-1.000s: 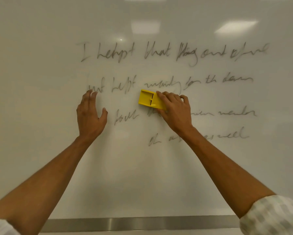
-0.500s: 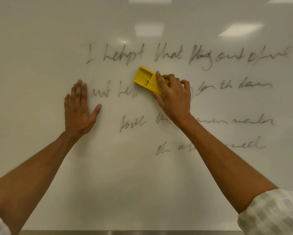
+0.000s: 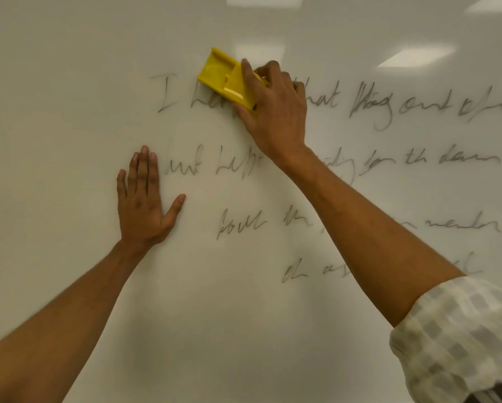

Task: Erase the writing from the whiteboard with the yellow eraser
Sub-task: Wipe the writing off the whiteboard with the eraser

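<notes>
The whiteboard (image 3: 69,68) fills the view and carries several lines of grey handwriting (image 3: 372,103). My right hand (image 3: 273,112) grips the yellow eraser (image 3: 223,75) and presses it on the top line, over the second word, just right of the "I". My left hand (image 3: 143,202) lies flat on the board with fingers spread, left of the second line. My right forearm hides parts of the second, third and fourth lines.
Ceiling lights reflect in the board's upper part (image 3: 415,58). A rolled-up checked sleeve (image 3: 459,335) sits at the lower right. Bare board surface lies to the left and below the writing.
My right hand has carried the eraser up and left, from the second line to the top line. My left hand has stayed flat on the board. The tray at the bottom has left the view.
</notes>
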{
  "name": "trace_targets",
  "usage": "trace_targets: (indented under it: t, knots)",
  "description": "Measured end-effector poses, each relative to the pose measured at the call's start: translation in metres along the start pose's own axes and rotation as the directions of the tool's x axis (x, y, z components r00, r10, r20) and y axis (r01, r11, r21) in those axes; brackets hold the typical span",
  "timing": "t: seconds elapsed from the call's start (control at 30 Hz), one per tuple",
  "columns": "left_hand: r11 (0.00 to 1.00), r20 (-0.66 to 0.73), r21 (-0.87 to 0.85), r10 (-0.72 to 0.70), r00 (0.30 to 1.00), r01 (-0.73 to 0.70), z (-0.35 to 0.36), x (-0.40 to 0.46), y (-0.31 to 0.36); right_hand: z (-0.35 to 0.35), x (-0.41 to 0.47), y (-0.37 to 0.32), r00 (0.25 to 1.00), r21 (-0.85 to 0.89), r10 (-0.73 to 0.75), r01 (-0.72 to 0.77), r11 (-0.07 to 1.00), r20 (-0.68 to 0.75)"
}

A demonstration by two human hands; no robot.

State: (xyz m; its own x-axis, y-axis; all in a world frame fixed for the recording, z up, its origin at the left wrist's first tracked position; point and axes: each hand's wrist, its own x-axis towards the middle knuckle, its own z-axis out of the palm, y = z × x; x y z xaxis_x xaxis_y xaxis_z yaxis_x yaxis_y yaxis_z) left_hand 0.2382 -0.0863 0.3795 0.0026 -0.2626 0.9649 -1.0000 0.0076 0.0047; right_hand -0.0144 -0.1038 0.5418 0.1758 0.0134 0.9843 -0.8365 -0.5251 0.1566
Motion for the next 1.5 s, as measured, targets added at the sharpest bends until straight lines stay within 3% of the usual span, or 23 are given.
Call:
trace_targets:
  t: [0.3, 0.53, 1.23, 1.5]
  knots:
    - [1.0, -0.037, 0.004, 0.012, 0.999, -0.011, 0.003, -0.001, -0.002, 0.022, 0.048, -0.054, 0.978, 0.002, -0.126, 0.127, 0.992, 0.166]
    - [1.0, -0.026, -0.001, -0.013, 1.0, 0.012, 0.003, -0.003, -0.003, 0.025, 0.012, -0.064, 0.943, 0.014, -0.241, 0.245, 0.97, 0.228]
    - [0.999, 0.096, -0.045, 0.027, 0.995, -0.022, -0.004, -0.009, -0.012, 0.008, -0.104, -0.054, 0.919, 0.117, -0.283, 0.26, 0.958, 0.273]
    - [0.996, 0.098, -0.089, -0.018, 0.995, 0.026, -0.006, -0.019, -0.011, -0.002, -0.164, -0.039, 0.898, 0.172, -0.292, 0.247, 0.953, 0.328]
